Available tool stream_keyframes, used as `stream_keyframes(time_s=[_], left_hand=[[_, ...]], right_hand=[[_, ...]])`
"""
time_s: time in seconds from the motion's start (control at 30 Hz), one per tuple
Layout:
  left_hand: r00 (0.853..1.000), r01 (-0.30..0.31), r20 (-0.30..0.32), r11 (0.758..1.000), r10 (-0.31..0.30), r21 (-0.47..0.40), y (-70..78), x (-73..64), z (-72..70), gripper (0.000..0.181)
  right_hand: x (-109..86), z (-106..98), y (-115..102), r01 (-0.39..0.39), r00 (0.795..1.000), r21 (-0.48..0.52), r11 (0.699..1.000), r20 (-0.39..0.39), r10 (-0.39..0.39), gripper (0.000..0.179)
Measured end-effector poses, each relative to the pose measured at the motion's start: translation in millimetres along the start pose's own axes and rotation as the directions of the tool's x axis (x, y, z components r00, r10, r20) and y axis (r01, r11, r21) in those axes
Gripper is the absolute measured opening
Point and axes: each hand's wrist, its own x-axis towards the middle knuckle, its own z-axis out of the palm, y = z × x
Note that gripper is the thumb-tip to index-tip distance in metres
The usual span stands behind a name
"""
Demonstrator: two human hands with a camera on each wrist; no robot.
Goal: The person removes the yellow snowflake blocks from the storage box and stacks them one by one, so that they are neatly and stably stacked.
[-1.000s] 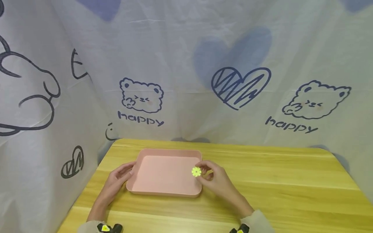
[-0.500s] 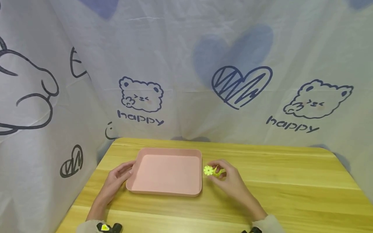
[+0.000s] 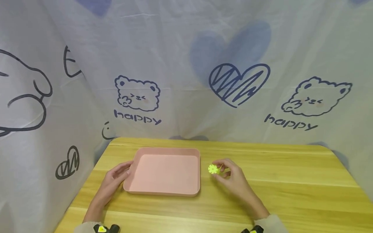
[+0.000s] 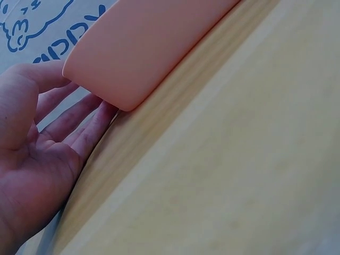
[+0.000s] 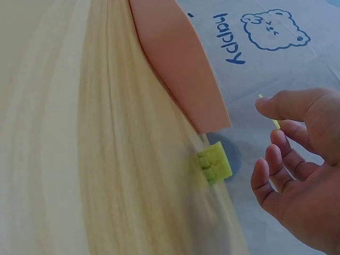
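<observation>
My right hand (image 3: 233,178) pinches a small yellow-green notched disc (image 3: 212,169), like a snowflake building piece, just right of the pink tray (image 3: 161,194). In the right wrist view the disc (image 5: 276,124) shows edge-on between thumb and forefinger, while the other fingers curve loosely. Below that hand, a yellow-green piece with slots (image 5: 215,163) is on the table near the tray's corner. At the tray's left side, my left hand (image 3: 112,181) rests its fingertips and thumb against the outer wall, fingers fairly straight in the left wrist view.
The wooden table (image 3: 276,184) reaches to a white curtain (image 3: 180,90) printed with bears and hearts at the back. More of this cloth hangs along the left side. The tray has low walls with rounded corners.
My right hand has moved right with the disc, from over the tray's right rim to beside the tray. My left hand has stayed at the tray's left side.
</observation>
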Motion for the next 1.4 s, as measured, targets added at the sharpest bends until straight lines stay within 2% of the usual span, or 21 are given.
stream_keyframes(time_s=[0.27, 0.57, 0.73, 1.4], left_hand=[[1.0, -0.007, 0.004, 1.0, 0.007, 0.017, 1.0, -0.1, -0.2, 0.047], [1.0, -0.013, -0.006, 1.0, 0.013, -0.016, -2.3, 0.5, -1.1, 0.048], [1.0, -0.008, -0.007, 1.0, 0.008, -0.021, -2.7, 1.1, -1.4, 0.048], [1.0, 0.018, 0.007, 1.0, -0.018, 0.008, -0.9, 1.1, 0.3, 0.05]], right_hand=[[0.7, 3.6, 11.8, -0.065, 0.998, 0.023, 0.998, 0.0, 0.065, 0.037], [0.6, 5.6, 24.1, -0.129, 0.992, 0.053, 0.99, -0.005, 0.129, 0.039], [0.8, 4.5, 28.1, -0.141, 0.99, 0.083, 0.986, -0.004, 0.142, 0.038], [4.2, 3.8, 42.4, -0.176, 0.984, 0.045, 0.983, 0.021, 0.175, 0.036]])
